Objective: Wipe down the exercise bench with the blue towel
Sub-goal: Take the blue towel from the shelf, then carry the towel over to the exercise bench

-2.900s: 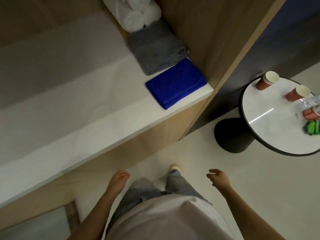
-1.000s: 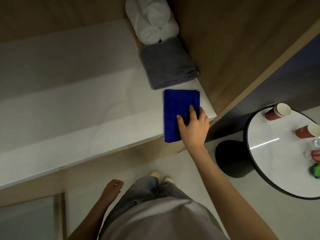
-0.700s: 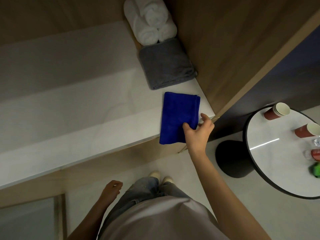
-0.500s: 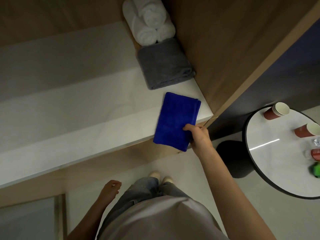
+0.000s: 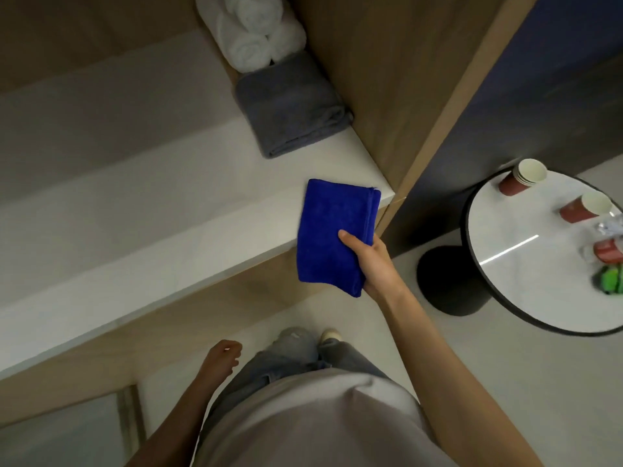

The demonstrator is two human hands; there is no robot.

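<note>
**Blue towel (image 5: 332, 230) held by its right edge at the shelf's corner**

At the far left we see the white shelf (image 5: 135, 210) running across the view, its front edge slanting down to the left. Below it, low in the frame, our left hand (image 5: 220, 360) hangs by the jeans (image 5: 286, 362), fingers loosely curled with nothing in them.

Further right, at the back of the shelf, rolled white towels (image 5: 253, 35) are stacked. A folded grey towel (image 5: 290, 106) lies just in front of them, touching them. A stretch of bare shelf separates the grey towel from the blue one.

The blue towel is folded into a rectangle. Its far end is over the shelf's front right corner, and its near end reaches past the front edge, above the floor. We cannot tell whether the far end rests on the shelf or is lifted off it.

Our right hand (image 5: 374, 264) grips the towel's near right edge. The thumb lies flat on the top face and the other fingers are hidden beneath the cloth. Most of the towel therefore lies to the left of the hand and beyond it.

Right of the hand stands a wooden panel (image 5: 404, 96). Beyond it is a round white table (image 5: 505, 264) with a black rim, on a black pedestal (image 5: 448, 284). On the table are stacked red paper cups (image 5: 521, 178), a single red cup (image 5: 585, 207) and something green (image 5: 610, 281) at the frame's edge.
</note>
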